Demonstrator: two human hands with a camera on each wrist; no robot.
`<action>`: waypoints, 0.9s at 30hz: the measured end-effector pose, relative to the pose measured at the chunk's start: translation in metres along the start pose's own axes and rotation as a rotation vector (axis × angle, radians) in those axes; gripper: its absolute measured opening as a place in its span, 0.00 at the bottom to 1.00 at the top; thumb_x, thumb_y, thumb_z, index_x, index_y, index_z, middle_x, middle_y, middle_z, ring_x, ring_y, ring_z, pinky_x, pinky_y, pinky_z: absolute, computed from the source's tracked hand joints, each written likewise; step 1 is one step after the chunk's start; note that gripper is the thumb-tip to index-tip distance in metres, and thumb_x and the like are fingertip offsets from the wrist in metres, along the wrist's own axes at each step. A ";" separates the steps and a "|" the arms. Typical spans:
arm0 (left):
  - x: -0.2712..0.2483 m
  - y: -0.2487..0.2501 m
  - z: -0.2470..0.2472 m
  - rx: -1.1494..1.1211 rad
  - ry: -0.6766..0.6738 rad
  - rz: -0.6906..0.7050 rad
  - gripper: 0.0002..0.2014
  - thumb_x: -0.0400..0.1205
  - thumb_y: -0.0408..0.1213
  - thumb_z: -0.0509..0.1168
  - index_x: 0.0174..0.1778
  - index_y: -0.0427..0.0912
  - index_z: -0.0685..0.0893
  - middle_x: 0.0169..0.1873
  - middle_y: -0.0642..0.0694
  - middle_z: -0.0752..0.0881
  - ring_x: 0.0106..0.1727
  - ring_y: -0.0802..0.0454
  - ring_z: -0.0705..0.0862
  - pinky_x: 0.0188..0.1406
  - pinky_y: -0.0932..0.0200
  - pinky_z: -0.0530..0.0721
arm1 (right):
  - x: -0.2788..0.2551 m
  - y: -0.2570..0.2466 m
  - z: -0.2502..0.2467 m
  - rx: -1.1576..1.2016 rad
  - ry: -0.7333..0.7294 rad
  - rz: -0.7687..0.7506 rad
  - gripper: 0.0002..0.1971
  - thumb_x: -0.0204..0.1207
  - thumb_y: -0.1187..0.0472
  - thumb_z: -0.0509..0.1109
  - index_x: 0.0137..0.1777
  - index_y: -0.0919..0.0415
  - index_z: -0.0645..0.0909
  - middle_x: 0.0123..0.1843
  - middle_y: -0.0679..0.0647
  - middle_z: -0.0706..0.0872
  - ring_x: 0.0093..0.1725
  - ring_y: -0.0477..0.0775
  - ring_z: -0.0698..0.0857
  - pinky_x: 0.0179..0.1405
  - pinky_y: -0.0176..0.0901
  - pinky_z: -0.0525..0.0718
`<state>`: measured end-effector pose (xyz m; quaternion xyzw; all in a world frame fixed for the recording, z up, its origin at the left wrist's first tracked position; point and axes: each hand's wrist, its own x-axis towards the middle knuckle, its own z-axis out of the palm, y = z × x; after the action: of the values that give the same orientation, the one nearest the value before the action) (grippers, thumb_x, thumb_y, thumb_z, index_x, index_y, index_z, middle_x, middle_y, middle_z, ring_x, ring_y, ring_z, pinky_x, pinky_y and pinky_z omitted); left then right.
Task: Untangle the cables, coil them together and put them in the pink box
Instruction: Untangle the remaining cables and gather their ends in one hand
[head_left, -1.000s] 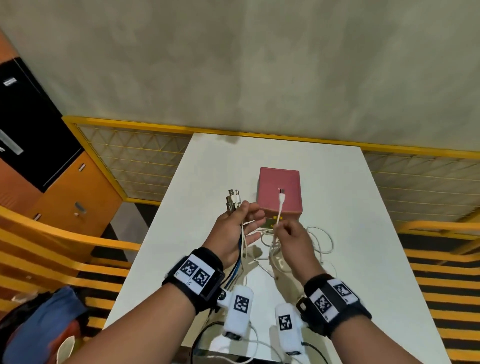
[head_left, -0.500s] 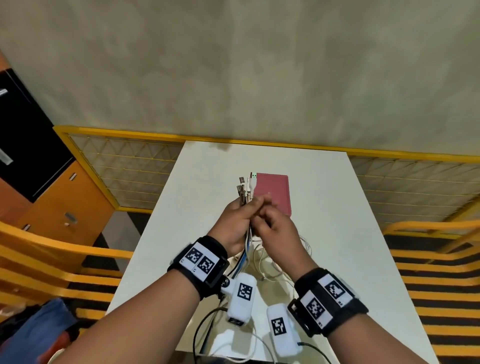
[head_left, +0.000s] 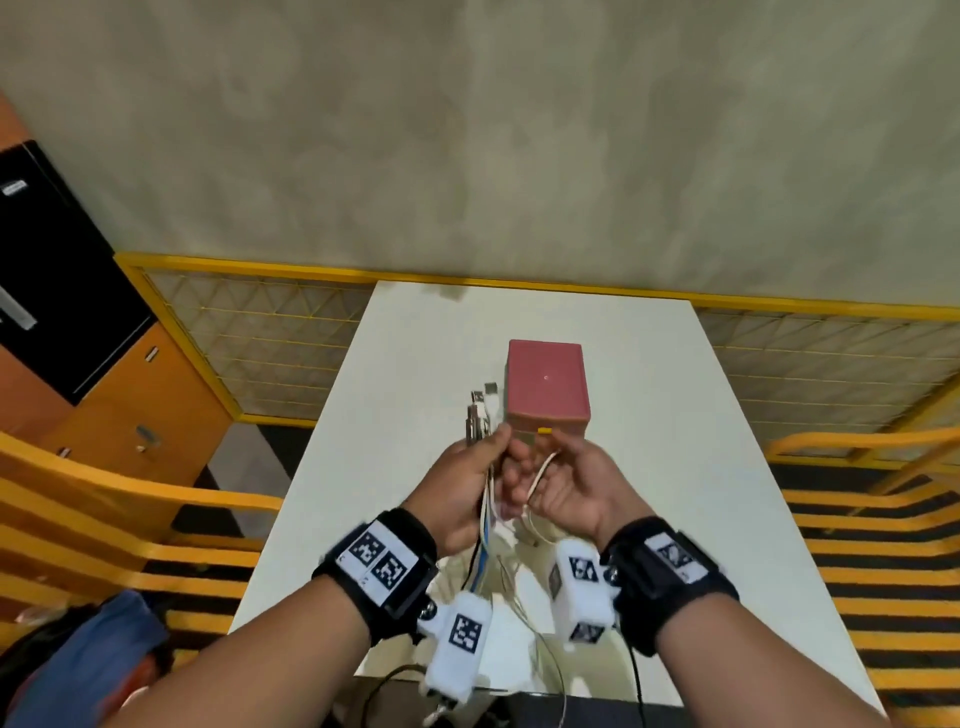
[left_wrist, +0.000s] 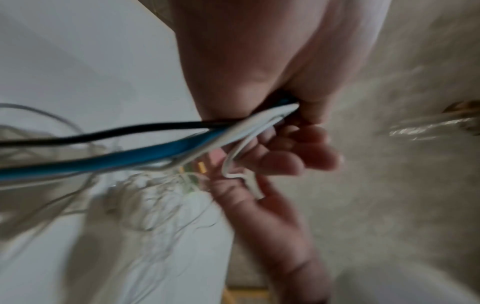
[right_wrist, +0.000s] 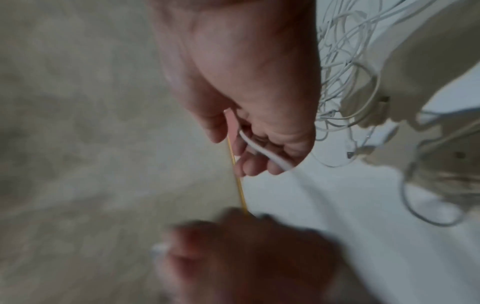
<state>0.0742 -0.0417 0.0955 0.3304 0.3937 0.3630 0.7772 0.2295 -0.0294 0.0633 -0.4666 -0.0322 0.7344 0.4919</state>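
Above the white table (head_left: 649, 415), just in front of the pink box (head_left: 548, 382), my left hand (head_left: 485, 452) grips a bundle of cables (left_wrist: 161, 152): black, blue and white strands. Their plug ends (head_left: 480, 408) stick up out of the fist. Close to its right, my right hand (head_left: 558, 467) has its fingers curled round a white cable (right_wrist: 262, 153) that loops across to the left hand. The rest hangs down into a loose white tangle (right_wrist: 345, 61) on the table below the hands.
A yellow-framed mesh fence (head_left: 270, 343) runs behind and beside the table. An orange cabinet (head_left: 119, 405) stands at the left, and yellow rails (head_left: 130, 493) flank both sides. Thin leads trail from the wrist cameras (head_left: 460, 639) over the near table edge.
My right hand carried a white cable end to the left hand's bundle. It has now drawn a short way to the right and holds a loop of white cable. The left hand keeps its grip.
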 end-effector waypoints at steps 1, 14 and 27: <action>-0.008 -0.015 -0.008 0.071 0.002 -0.055 0.18 0.90 0.45 0.58 0.38 0.40 0.82 0.20 0.47 0.74 0.18 0.52 0.75 0.19 0.64 0.72 | 0.002 -0.011 -0.001 0.006 0.031 -0.011 0.11 0.82 0.55 0.61 0.43 0.59 0.80 0.33 0.57 0.90 0.29 0.55 0.87 0.41 0.46 0.84; -0.046 -0.039 -0.031 0.298 0.072 -0.043 0.13 0.86 0.43 0.66 0.37 0.41 0.82 0.22 0.48 0.75 0.17 0.56 0.65 0.15 0.67 0.62 | -0.012 -0.035 -0.020 -0.116 0.048 -0.140 0.16 0.89 0.57 0.52 0.47 0.59 0.79 0.35 0.55 0.93 0.33 0.52 0.92 0.45 0.50 0.84; -0.012 -0.043 0.037 0.480 0.068 0.138 0.09 0.77 0.24 0.73 0.43 0.39 0.81 0.24 0.51 0.77 0.16 0.59 0.70 0.16 0.68 0.65 | -0.050 -0.010 -0.029 -0.046 -0.135 -0.045 0.17 0.86 0.53 0.56 0.60 0.66 0.80 0.50 0.64 0.85 0.50 0.63 0.85 0.57 0.60 0.83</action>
<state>0.1141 -0.0824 0.0828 0.5194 0.4709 0.3223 0.6362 0.2616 -0.0735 0.0849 -0.4262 -0.0930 0.7520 0.4941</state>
